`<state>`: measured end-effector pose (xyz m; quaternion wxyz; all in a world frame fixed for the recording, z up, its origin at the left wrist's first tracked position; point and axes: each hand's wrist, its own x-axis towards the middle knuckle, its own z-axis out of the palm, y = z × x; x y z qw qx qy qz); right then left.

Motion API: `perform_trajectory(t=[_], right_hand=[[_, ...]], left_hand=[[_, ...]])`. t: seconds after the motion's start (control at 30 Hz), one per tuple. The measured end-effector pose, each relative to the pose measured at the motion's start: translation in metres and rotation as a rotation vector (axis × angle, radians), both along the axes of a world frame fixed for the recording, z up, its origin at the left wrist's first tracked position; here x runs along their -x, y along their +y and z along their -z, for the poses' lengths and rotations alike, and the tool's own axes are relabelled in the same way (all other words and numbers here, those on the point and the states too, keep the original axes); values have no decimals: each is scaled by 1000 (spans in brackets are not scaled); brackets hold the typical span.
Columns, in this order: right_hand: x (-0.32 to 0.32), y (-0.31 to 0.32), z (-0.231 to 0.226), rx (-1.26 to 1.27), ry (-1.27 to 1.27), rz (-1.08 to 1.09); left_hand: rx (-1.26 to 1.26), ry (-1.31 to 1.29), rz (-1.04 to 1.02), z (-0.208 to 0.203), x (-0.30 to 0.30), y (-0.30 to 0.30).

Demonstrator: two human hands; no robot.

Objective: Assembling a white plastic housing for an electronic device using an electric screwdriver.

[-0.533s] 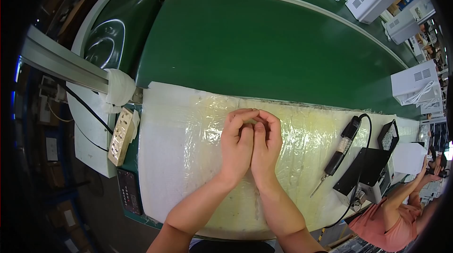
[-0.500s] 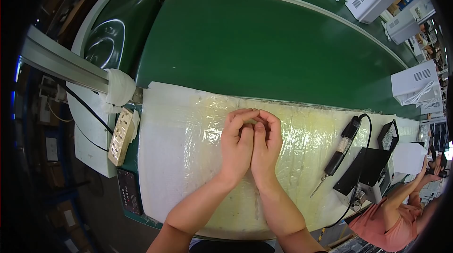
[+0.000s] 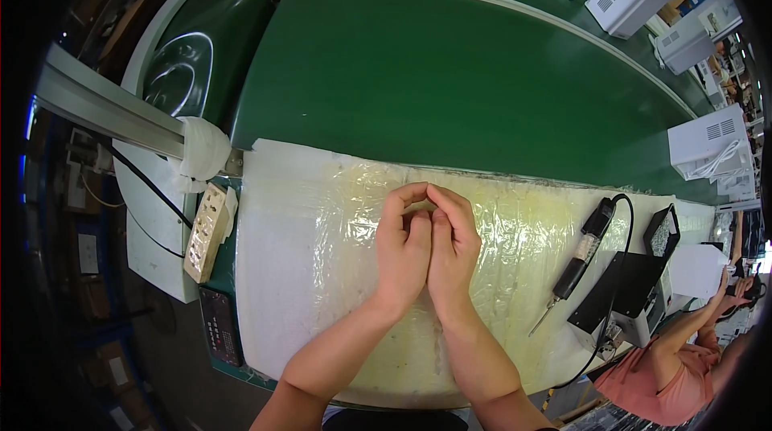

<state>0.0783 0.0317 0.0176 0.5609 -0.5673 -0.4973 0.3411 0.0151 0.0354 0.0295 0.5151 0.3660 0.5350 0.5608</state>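
My left hand (image 3: 404, 242) and my right hand (image 3: 453, 246) rest side by side over the plastic-wrapped work mat (image 3: 297, 270). Their fingers curl inward and meet at the tips, and the thumbs lie against each other. A small hollow shows between them, with no object visible in it. Off to the right, apart from both hands, lies a corded electric screwdriver (image 3: 581, 252) with a long thin bit.
Beyond the mat runs a green conveyor belt (image 3: 450, 77) carrying a white box-shaped appliance (image 3: 708, 141). At left are a power strip (image 3: 207, 230) and a dark flat device (image 3: 219, 325). A black open case (image 3: 615, 290) sits at right, near a co-worker's pink sleeve (image 3: 659, 387).
My fingers have shifted slightly, their tips meeting in a more pointed arch. A speck on the green belt has moved a little right. The co-worker's hands have moved a little.
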Motion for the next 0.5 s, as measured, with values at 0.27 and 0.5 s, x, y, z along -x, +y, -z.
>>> perform_trajectory(t=[0.27, 0.5], right_hand=[[2, -2, -3, 139, 182, 30], [2, -2, -1, 136, 171, 31]], left_hand=[[-153, 102, 21, 12, 2, 1], [-137, 122, 20, 11, 2, 1]])
